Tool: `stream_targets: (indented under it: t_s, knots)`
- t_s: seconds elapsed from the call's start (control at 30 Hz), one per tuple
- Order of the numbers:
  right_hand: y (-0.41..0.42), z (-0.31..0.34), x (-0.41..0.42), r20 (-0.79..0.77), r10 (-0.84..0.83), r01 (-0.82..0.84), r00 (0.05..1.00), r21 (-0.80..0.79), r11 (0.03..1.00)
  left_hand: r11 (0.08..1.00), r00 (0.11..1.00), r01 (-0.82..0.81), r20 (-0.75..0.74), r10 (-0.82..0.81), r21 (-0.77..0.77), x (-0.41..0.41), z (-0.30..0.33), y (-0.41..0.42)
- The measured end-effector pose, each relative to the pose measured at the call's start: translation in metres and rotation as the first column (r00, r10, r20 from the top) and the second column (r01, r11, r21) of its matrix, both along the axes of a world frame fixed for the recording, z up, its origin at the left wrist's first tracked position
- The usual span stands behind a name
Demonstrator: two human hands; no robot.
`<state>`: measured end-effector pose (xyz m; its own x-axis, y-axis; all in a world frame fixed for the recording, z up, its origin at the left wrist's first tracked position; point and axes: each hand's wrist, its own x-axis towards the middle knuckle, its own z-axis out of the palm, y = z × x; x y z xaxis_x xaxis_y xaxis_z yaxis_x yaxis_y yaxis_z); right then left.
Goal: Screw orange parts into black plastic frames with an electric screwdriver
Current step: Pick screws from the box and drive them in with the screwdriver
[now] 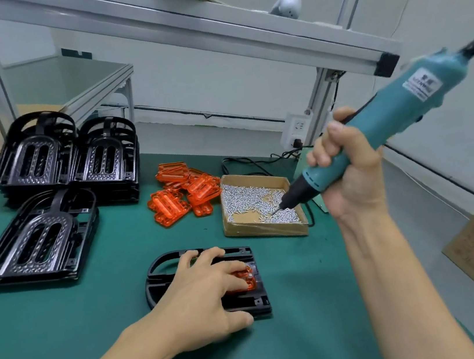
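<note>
right hand (pixel 349 163) grips screwdriver (pixel 374 126) — bit in screws (pixel 251 201)

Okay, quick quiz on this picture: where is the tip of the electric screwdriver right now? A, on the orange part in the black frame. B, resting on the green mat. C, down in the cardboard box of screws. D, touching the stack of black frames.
C: the right hand holds the electric screwdriver with its tip down among the screws in the cardboard box, away from the black frame under the left hand.

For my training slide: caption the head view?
Left hand steadies orange part on black frame; right hand dips electric screwdriver into screw box.
</note>
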<state>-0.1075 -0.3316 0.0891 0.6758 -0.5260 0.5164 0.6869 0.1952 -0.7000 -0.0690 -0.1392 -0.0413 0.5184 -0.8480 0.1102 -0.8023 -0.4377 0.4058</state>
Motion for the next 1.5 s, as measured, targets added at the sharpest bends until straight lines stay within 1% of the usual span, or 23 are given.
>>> stream_targets:
  t_s: [0.07,0.13,0.2,0.23,0.27,0.33,0.47,0.6,0.67,0.83,0.93,1.0,1.03,1.07,1.13,1.2,1.27,1.33,1.4,1.5]
  knots:
    - [-0.003,-0.014,-0.002,0.021,-0.089,0.087,0.996,0.083,0.993,0.998,1.000,-0.001,-0.016,0.000,-0.058,0.002,0.011,-0.004]
    - [-0.006,-0.028,-0.006,0.021,-0.196,0.192,0.980,0.140,0.971,0.976,0.999,-0.031,-0.036,0.024,-0.214,0.016,0.027,-0.011]
    - [-0.008,-0.043,-0.010,0.014,-0.306,0.299,0.952,0.178,0.938,0.927,0.991,-0.132,-0.072,0.114,-0.351,0.039,0.043,-0.025]
    - [-0.008,-0.050,-0.012,0.007,-0.351,0.342,0.936,0.200,0.918,0.909,0.983,-0.181,-0.087,0.160,-0.376,0.049,0.050,-0.036]
    - [-0.008,-0.057,-0.013,-0.001,-0.383,0.373,0.924,0.227,0.899,0.905,0.975,-0.221,-0.096,0.200,-0.364,0.058,0.054,-0.047]
    - [-0.007,-0.071,-0.014,-0.023,-0.411,0.402,0.911,0.272,0.874,0.929,0.970,-0.243,-0.077,0.231,-0.280,0.075,0.058,-0.073]
    - [-0.010,-0.084,-0.012,-0.065,-0.417,0.417,0.906,0.288,0.862,0.971,0.975,-0.222,-0.004,0.222,-0.090,0.094,0.047,-0.112]
    - [-0.013,-0.086,-0.010,-0.066,-0.415,0.415,0.908,0.287,0.863,0.978,0.978,-0.206,0.000,0.206,0.040,0.101,0.036,-0.129]
    - [-0.014,-0.087,-0.009,-0.072,-0.406,0.409,0.911,0.280,0.868,0.976,0.979,-0.205,0.008,0.204,0.073,0.102,0.032,-0.134]
    - [-0.010,-0.087,-0.007,-0.078,-0.393,0.399,0.916,0.250,0.882,0.974,0.977,-0.204,0.076,0.197,0.095,0.101,0.029,-0.142]
    - [-0.008,-0.087,-0.007,-0.084,-0.381,0.390,0.921,0.242,0.888,0.974,0.980,-0.180,0.111,0.165,0.139,0.102,0.028,-0.143]
    - [-0.008,-0.088,-0.007,-0.089,-0.375,0.385,0.923,0.239,0.891,0.978,0.986,-0.144,0.109,0.128,0.154,0.103,0.029,-0.143]
    - [-0.008,-0.087,-0.008,-0.089,-0.369,0.380,0.925,0.243,0.893,0.983,0.988,-0.132,0.093,0.120,0.130,0.103,0.030,-0.141]
    - [-0.008,-0.087,-0.008,-0.087,-0.363,0.373,0.928,0.249,0.894,0.989,0.990,-0.128,0.063,0.124,0.072,0.103,0.032,-0.139]
    - [-0.009,-0.086,-0.009,-0.081,-0.358,0.366,0.930,0.264,0.892,0.984,0.989,-0.146,-0.056,0.140,-0.107,0.100,0.039,-0.132]
    - [-0.009,-0.084,-0.010,-0.081,-0.361,0.369,0.929,0.276,0.888,0.944,0.971,-0.185,-0.201,0.132,-0.274,0.094,0.046,-0.119]
    - [-0.008,-0.082,-0.011,-0.078,-0.353,0.359,0.933,0.289,0.887,0.889,0.935,-0.236,-0.341,0.098,-0.391,0.084,0.048,-0.102]
    - [-0.007,-0.080,-0.013,-0.069,-0.333,0.338,0.940,0.314,0.887,0.816,0.865,-0.301,-0.501,0.017,-0.493,0.072,0.047,-0.081]
    - [-0.004,-0.076,-0.016,-0.052,-0.305,0.304,0.951,0.342,0.889,0.739,0.766,-0.378,-0.637,-0.088,-0.557,0.057,0.045,-0.060]
    - [0.002,-0.067,-0.022,-0.013,-0.256,0.242,0.967,0.369,0.897,0.664,0.619,-0.474,-0.755,-0.216,-0.579,0.035,0.042,-0.033]
